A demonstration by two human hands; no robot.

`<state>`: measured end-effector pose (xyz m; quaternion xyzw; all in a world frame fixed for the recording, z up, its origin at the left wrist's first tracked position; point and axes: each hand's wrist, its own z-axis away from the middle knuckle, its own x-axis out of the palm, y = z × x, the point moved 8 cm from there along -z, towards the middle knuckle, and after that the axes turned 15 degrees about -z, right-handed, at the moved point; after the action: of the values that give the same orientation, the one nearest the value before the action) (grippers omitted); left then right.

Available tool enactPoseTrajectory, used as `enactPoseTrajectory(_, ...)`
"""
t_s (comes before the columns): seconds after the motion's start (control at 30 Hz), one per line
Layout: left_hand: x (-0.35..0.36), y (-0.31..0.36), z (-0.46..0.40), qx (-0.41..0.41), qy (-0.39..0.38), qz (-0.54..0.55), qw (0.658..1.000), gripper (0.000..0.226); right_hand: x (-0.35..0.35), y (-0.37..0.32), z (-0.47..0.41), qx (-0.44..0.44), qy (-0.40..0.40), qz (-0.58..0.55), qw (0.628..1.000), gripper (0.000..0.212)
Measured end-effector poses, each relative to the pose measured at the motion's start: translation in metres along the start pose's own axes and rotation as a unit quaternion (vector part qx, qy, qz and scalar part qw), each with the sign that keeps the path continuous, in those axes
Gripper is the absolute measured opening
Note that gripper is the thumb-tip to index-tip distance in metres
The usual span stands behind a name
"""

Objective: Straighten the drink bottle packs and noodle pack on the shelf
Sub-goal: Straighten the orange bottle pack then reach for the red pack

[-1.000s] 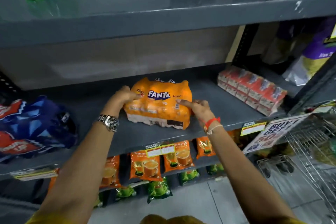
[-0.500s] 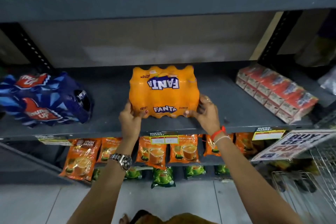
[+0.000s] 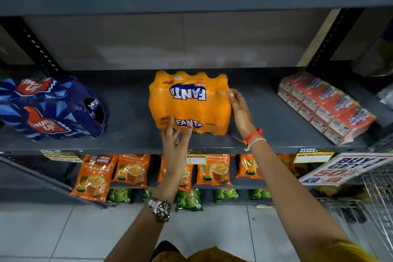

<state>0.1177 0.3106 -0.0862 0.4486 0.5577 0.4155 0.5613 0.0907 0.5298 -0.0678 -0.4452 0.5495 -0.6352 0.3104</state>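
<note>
An orange Fanta bottle pack [image 3: 189,102] stands upright in the middle of the grey shelf [image 3: 131,140], square to its front edge. My left hand [image 3: 175,136] is at the pack's lower front, fingers spread and only brushing it. My right hand [image 3: 239,106] lies flat against the pack's right side, fingers straight. A blue Thums Up bottle pack [image 3: 53,108] lies on its side at the left, turned askew. A red noodle pack [image 3: 325,106] sits at the right, angled to the shelf edge.
Orange tea pouches [image 3: 131,170] and green pouches [image 3: 188,199] fill the lower shelves. A wire shopping cart [image 3: 376,198] stands at the lower right beside a promo sign [image 3: 344,168]. Black uprights [image 3: 32,44] frame the bay; another shelf runs overhead.
The Fanta pack went from lying down to standing and now sits further back on the shelf. My left hand has let go of its lower corner; my right hand has slid up its side.
</note>
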Motion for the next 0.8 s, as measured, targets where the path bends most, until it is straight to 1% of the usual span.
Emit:
enactPoseTrajectory(0.07, -0.005, -0.002, -0.015, -0.015, -0.041, -0.027, 0.999, 0.072, -0.004, 0.003, 0.013, -0.011, -0.010, 0.006, 1.000, 0.023)
enactPoseTrajectory(0.13, -0.009, -0.004, -0.038, -0.058, -0.094, -0.048, 0.993, 0.080, -0.002, 0.005, 0.035, -0.021, -0.010, 0.006, 1.000, 0.031)
enactPoseTrajectory(0.17, -0.011, -0.003, -0.051, -0.082, -0.119, -0.053, 0.988, 0.083, 0.003, 0.008, 0.046, -0.024, -0.009, -0.005, 1.000, 0.031)
enactPoseTrajectory(0.2, -0.012, 0.000, -0.064, -0.095, -0.145, -0.053, 0.984, 0.080, 0.009, 0.011, 0.057, -0.033, -0.007, -0.018, 0.999, 0.028)
enactPoseTrajectory(0.23, -0.015, 0.007, -0.076, -0.099, -0.169, -0.067, 0.978, 0.066, 0.017, 0.014, 0.069, -0.051, -0.004, -0.028, 0.998, 0.025)
enactPoseTrajectory(0.27, -0.019, 0.011, -0.088, -0.102, -0.193, -0.099, 0.971, 0.050, 0.025, 0.018, 0.082, -0.068, 0.003, -0.031, 0.997, 0.024)
enactPoseTrajectory(0.3, -0.024, 0.016, -0.097, -0.105, -0.212, -0.140, 0.961, 0.038, 0.035, 0.023, 0.095, -0.082, 0.010, -0.030, 0.996, 0.025)
enactPoseTrajectory(0.37, -0.038, 0.024, -0.112, -0.121, -0.227, -0.215, 0.942, 0.021, 0.062, 0.030, 0.114, -0.114, 0.025, -0.009, 0.993, 0.028)
enactPoseTrajectory(0.4, -0.045, 0.029, -0.119, -0.129, -0.211, -0.235, 0.940, 0.015, 0.074, 0.033, 0.119, -0.121, 0.028, 0.004, 0.992, 0.028)
enactPoseTrajectory(0.43, -0.054, 0.034, -0.126, -0.132, -0.175, -0.237, 0.946, 0.012, 0.087, 0.034, 0.124, -0.124, 0.024, 0.013, 0.992, 0.027)
enactPoseTrajectory(0.47, -0.062, 0.040, -0.132, -0.119, -0.129, -0.214, 0.961, 0.009, 0.097, 0.034, 0.126, -0.128, 0.011, 0.019, 0.992, 0.026)
enactPoseTrajectory(0.5, -0.072, 0.047, -0.135, -0.095, -0.066, -0.174, 0.978, 0.009, 0.104, 0.032, 0.125, -0.125, -0.005, 0.016, 0.992, 0.023)
enactPoseTrajectory(0.53, -0.084, 0.049, -0.130, -0.072, 0.012, -0.134, 0.988, 0.014, 0.106, 0.029, 0.120, -0.115, -0.015, 0.006, 0.993, 0.018)
enactPoseTrajectory(0.57, -0.098, 0.048, -0.120, -0.058, 0.101, -0.099, 0.988, 0.018, 0.104, 0.023, 0.111, -0.108, -0.009, -0.006, 0.994, 0.013)
enactPoseTrajectory(0.6, -0.108, 0.043, -0.103, -0.053, 0.180, -0.062, 0.980, 0.019, 0.095, 0.014, 0.100, -0.115, 0.016, -0.015, 0.993, 0.013)
enactPoseTrajectory(0.63, -0.113, 0.033, -0.085, -0.058, 0.223, -0.021, 0.973, 0.015, 0.084, 0.003, 0.088, -0.128, 0.053, -0.024, 0.990, 0.013)
enactPoseTrajectory(0.67, -0.110, 0.023, -0.069, -0.067, 0.228, 0.017, 0.971, 0.014, 0.072, -0.006, 0.074, -0.137, 0.090, -0.035, 0.986, 0.014)
enactPoseTrajectory(0.7, -0.101, 0.015, -0.058, -0.074, 0.204, 0.044, 0.975, 0.017, 0.063, -0.016, 0.059, -0.139, 0.118, -0.036, 0.983, 0.020)
enactPoseTrajectory(0.73, -0.090, 0.009, -0.048, -0.073, 0.168, 0.054, 0.982, 0.019, 0.058, -0.024, 0.042, -0.135, 0.133, -0.024, 0.982, 0.030)
enactPoseTrajectory(0.8, -0.071, 0.008, -0.033, -0.052, 0.113, 0.032, 0.992, 0.020, 0.054, -0.029, 0.005, -0.090, 0.137, 0.019, 0.986, 0.051)
